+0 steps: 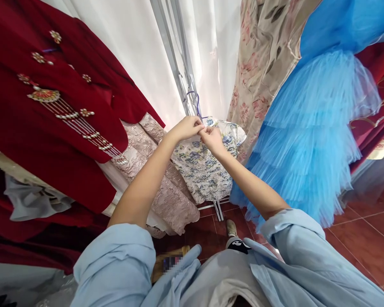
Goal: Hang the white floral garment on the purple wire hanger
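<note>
A short-sleeved dress (201,168), white with blue flowers, hangs in front of me on a purple hanger (197,102). At its neckline my left hand (189,126) and my right hand (212,138) meet, fingertips touching. Both are closed in a pinch, seemingly on the neckline's edge. My fingers hide the exact spot between them, so any small fastening there cannot be made out. The dress's lower part hangs loose below my wrists.
Left, a dark red velvet garment (80,85) with beaded ornaments hangs beside a pink embossed garment (176,204). Right are a beige floral garment (252,64) and a tiered blue tulle dress (307,136). A grey metal stand (168,38) rises before a white curtain (128,47). Red tiles (365,243) cover the floor.
</note>
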{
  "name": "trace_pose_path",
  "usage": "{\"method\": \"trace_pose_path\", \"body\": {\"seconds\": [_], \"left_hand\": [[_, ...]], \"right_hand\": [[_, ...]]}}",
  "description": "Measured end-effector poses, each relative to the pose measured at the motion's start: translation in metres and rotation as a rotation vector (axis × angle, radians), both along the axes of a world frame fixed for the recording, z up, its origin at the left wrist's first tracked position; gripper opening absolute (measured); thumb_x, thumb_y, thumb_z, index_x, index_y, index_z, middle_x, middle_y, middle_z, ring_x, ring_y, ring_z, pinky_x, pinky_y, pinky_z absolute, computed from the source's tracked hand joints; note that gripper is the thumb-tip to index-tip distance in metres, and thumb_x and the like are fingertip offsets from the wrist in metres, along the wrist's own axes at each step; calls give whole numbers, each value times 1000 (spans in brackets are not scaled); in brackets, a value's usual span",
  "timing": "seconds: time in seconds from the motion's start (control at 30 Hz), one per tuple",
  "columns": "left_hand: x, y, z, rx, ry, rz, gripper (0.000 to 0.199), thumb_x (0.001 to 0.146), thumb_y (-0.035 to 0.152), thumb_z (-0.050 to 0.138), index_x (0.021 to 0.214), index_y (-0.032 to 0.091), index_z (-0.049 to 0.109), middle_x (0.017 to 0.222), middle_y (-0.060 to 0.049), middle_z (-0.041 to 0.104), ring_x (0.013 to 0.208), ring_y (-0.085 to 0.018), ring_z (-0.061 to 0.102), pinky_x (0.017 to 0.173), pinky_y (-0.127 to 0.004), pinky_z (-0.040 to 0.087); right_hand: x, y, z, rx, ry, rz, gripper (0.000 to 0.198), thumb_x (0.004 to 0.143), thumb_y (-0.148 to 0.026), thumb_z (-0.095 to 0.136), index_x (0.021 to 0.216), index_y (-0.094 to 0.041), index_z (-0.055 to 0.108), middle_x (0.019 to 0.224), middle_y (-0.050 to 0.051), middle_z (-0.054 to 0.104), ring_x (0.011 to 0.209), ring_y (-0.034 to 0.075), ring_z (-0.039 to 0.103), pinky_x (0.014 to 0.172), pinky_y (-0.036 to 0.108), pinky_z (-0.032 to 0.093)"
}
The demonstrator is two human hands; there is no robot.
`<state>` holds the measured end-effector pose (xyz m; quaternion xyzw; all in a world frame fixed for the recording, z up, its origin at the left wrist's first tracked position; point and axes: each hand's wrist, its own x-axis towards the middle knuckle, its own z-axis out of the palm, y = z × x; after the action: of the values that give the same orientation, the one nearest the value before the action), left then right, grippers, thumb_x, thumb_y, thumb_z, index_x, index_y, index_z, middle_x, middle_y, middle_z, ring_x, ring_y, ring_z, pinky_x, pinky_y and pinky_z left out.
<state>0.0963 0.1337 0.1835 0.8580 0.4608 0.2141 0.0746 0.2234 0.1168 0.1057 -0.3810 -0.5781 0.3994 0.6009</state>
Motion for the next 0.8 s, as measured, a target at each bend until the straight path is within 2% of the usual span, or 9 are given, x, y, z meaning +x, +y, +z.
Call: {"method": "trace_pose_path", "body": {"seconds": [0.1, 0.2, 0.33, 0.43, 0.5, 0.6, 0.67, 0.73, 0.8], "left_hand": [[-2, 3, 4, -31, 42, -45, 17, 86, 24, 55, 82, 13, 68, 78, -5, 66, 74, -18, 58, 68, -27, 40], [-2, 6, 4, 83, 59, -72, 16, 88, 22, 53, 84, 14, 66, 78, -5, 64, 73, -18, 56, 66, -28, 37], [1, 6, -5, 263, 76, -18, 20, 95, 22, 47, 85, 16, 63, 80, -8, 64, 75, -22, 58, 66, -30, 36], [7, 6, -12, 313, 78, -10, 22, 97, 22, 45, 85, 15, 63, 79, -9, 64, 75, -23, 60, 66, -31, 37], [12, 7, -13, 299, 73, -23, 22, 98, 23, 47, 85, 15, 64, 79, -9, 64, 75, -22, 60, 67, -31, 38], [9, 18, -5, 234, -33, -51, 18, 96, 26, 56, 87, 14, 66, 83, -7, 67, 78, -21, 61, 72, -32, 43], [-9, 29, 3, 164, -249, -18, 16, 89, 30, 70, 89, 14, 68, 86, -5, 70, 83, -20, 62, 79, -34, 46], [-41, 36, 11, 116, -564, 114, 23, 81, 31, 80, 89, 13, 69, 84, -2, 69, 86, -18, 61, 86, -35, 47], [-79, 31, 10, 129, -837, 291, 27, 87, 37, 75, 91, 11, 67, 80, -1, 66, 85, -16, 60, 90, -39, 48]], "right_hand": [[-3, 2, -2, 45, 15, 23, 46, 86, -37, 63, 49, -20, 41, 43, -5, 38, 46, 8, 33, 47, 24, 26], [-4, 7, -6, 61, 39, 35, 42, 85, -30, 61, 50, -21, 40, 44, -5, 37, 46, 8, 32, 46, 24, 25], [-6, 13, -17, -8, 74, 10, 31, 79, -23, 59, 53, -21, 41, 45, -6, 36, 45, 7, 30, 45, 23, 22], [-9, 17, -36, -78, 62, -21, 25, 77, -25, 58, 56, -20, 44, 48, -6, 40, 47, 8, 32, 46, 23, 23], [-10, 15, -60, -163, 16, -47, 25, 77, -28, 57, 56, -20, 45, 50, -5, 41, 49, 8, 33, 47, 22, 25], [-13, -3, -117, -335, -63, -68, 31, 75, -28, 58, 51, -21, 41, 47, -6, 38, 48, 8, 33, 48, 23, 25], [-15, -28, -162, -447, -93, -66, 34, 73, -26, 60, 46, -22, 39, 42, -5, 36, 46, 9, 33, 48, 24, 25], [-17, -60, -205, -551, -111, -52, 35, 73, -27, 62, 45, -22, 40, 39, -4, 38, 44, 11, 37, 47, 25, 28], [-18, -91, -242, -622, -107, -23, 33, 75, -31, 62, 48, -22, 44, 41, -2, 45, 44, 12, 42, 48, 25, 33]]}}
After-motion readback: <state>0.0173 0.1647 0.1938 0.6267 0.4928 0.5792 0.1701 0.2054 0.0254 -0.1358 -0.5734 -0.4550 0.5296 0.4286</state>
